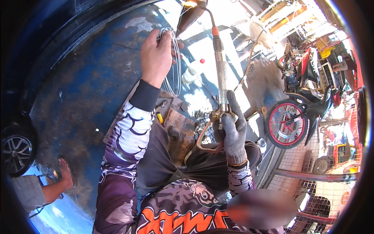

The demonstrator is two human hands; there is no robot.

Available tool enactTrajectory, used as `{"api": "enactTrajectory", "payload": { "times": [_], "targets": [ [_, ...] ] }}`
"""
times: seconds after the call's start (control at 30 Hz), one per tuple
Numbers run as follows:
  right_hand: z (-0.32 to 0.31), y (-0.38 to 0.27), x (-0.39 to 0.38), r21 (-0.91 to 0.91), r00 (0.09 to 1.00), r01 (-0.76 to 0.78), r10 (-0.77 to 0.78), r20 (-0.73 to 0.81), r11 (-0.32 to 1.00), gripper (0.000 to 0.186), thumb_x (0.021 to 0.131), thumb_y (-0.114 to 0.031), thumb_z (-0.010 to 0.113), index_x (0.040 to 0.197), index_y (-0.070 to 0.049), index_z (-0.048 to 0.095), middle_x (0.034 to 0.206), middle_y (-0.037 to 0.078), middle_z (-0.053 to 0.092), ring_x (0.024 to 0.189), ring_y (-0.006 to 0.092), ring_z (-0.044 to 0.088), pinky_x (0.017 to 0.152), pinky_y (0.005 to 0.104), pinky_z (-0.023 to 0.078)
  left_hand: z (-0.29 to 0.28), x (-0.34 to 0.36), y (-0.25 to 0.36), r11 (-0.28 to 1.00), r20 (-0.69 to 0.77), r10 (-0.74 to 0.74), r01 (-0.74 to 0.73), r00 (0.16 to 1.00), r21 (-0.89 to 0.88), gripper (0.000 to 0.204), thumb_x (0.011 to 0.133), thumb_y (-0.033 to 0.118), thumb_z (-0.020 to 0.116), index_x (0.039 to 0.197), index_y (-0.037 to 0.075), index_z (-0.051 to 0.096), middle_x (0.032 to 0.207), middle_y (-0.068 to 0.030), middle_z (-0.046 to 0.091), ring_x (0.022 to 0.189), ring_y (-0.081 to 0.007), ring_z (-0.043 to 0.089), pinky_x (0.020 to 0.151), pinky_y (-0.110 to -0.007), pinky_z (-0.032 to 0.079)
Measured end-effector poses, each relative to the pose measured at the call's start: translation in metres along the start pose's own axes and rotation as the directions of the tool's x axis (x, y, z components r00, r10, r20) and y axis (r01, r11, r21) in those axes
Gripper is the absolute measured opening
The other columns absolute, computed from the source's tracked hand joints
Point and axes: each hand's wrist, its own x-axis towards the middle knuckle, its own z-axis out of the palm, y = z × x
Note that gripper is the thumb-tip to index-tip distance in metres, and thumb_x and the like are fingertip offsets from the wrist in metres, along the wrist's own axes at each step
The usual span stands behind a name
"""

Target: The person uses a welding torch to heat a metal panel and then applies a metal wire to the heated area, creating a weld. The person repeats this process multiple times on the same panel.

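Head view.

Item: left hand point(155, 58), bare, upper centre of the frame. Fingers curled and closed on a coil of wire point(177, 74), thin and silvery, whose loops hung down past the wrist; the far fingertips showed partly behind the strands.

Item: dark metal piece point(190, 19), tapered, at the top edge, its lower tip just beside the left fingers; whether they gripped it could not be told.

Item: right hand point(234, 134), in a grey knit glove, right of centre. Fingers wrapped about the valve end of a torch point(222, 76), one finger stretched up alongside the handle, the thumb bent near a brass knob point(214, 116); the remaining fingers were largely hidden. The torch stood nearly upright in the frame, its neck bending left at the top edge, where a flame point(189, 4) glowed beside the metal piece. A hose point(200, 140) curved below the valve.

Surroundings: clear bottle point(191, 74), red-capped, between the hands; wooden boards point(179, 124), centre; motorcycle point(300, 101), right; another person's bare foot point(66, 174), lower left.
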Motion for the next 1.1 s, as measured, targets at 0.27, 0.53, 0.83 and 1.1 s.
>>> {"api": "enactTrajectory", "payload": {
  "times": [0.27, 0.53, 0.83, 1.1],
  "targets": [
    [-0.03, 0.006, 0.011, 0.018, 0.999, 0.026, -0.026, 0.045, 1.0, 0.07, 0.1, -0.023, 0.062, 0.158, 0.003, 0.035, 0.11, 0.011, 0.069, 0.067, 0.0065, 0.06, 0.056, 0.0201, 0.047, -0.015, -0.02, 0.003, 0.999, -0.053, -0.051, 0.052, 0.997, 0.013, 0.022, 0.109, 0.021, 0.051, 0.1, 0.003, 0.059, 0.085, -0.0135, 0.076, 0.059, -0.0139, 0.071, 0.044, -0.021, 0.047],
    [-0.042, 0.0, 0.007, -0.03, 0.994, 0.001, 0.002, 0.105, 1.0, 0.069, 0.1, -0.023, 0.063, 0.159, 0.0, 0.035, 0.086, 0.006, 0.069, 0.054, 0.005, 0.054, 0.048, 0.0193, 0.042, -0.009, -0.019, -0.005, 0.997, -0.031, -0.051, 0.053, 0.998, 0.064, 0.022, 0.108, 0.024, 0.052, 0.104, 0.004, 0.059, 0.09, -0.0169, 0.076, 0.064, -0.0189, 0.074, 0.049, -0.023, 0.052],
    [-0.037, 0.003, 0.005, 0.043, 0.995, -0.026, 0.022, 0.099, 0.999, 0.066, 0.1, -0.018, 0.059, 0.159, 0.0, 0.035, 0.099, 0.009, 0.07, 0.057, 0.0046, 0.055, 0.048, 0.0197, 0.043, -0.009, -0.018, -0.004, 0.996, -0.019, -0.033, 0.034, 0.999, 0.08, 0.023, 0.109, 0.025, 0.051, 0.104, 0.004, 0.059, 0.091, -0.0169, 0.076, 0.064, -0.019, 0.074, 0.05, -0.023, 0.052],
    [-0.038, 0.002, 0.006, 0.037, 0.991, -0.033, 0.028, 0.133, 0.999, 0.067, 0.1, -0.016, 0.059, 0.159, 0.001, 0.035, 0.097, 0.009, 0.069, 0.056, 0.0053, 0.055, 0.048, 0.0196, 0.043, -0.011, -0.017, -0.005, 0.997, -0.026, -0.037, 0.039, 0.999, 0.062, 0.022, 0.109, 0.024, 0.051, 0.104, 0.003, 0.059, 0.09, -0.0163, 0.076, 0.063, -0.0181, 0.073, 0.049, -0.023, 0.051]
  ]
}}
